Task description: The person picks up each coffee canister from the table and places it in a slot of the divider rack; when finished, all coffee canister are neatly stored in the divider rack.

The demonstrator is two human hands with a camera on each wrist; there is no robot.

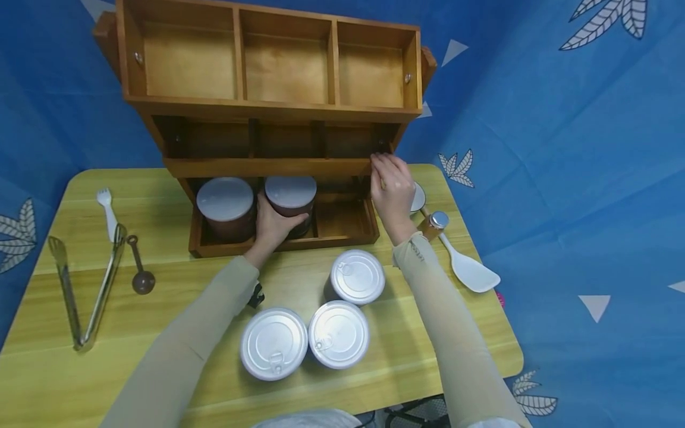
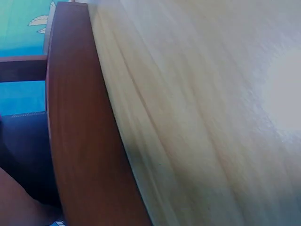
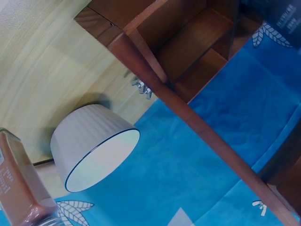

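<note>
A three-tier wooden rack (image 1: pixel 289 242) stands at the back of the table. In its lowest tier are two dark brown cans with pale lids, a left can (image 1: pixel 225 202) and a middle can (image 1: pixel 291 193). My left hand (image 1: pixel 274 224) grips the middle can, thumb across its near side and fingers at its left. Part of a dark can (image 2: pixel 23 155) shows behind the rack's front board (image 2: pixel 84 117) in the left wrist view. My right hand (image 1: pixel 393 187) holds the right end of the middle tier's front edge, fingers bent over it.
Three pull-tab cans (image 1: pixel 338 334) stand on the table before the rack. Tongs (image 1: pixel 104 291), a white fork (image 1: pixel 108 214) and a brown scoop (image 1: pixel 142 282) lie left. To the right are a white bowl (image 3: pixel 89 141), a brown-filled jar (image 3: pixel 21 181) and a white spatula (image 1: pixel 473 270).
</note>
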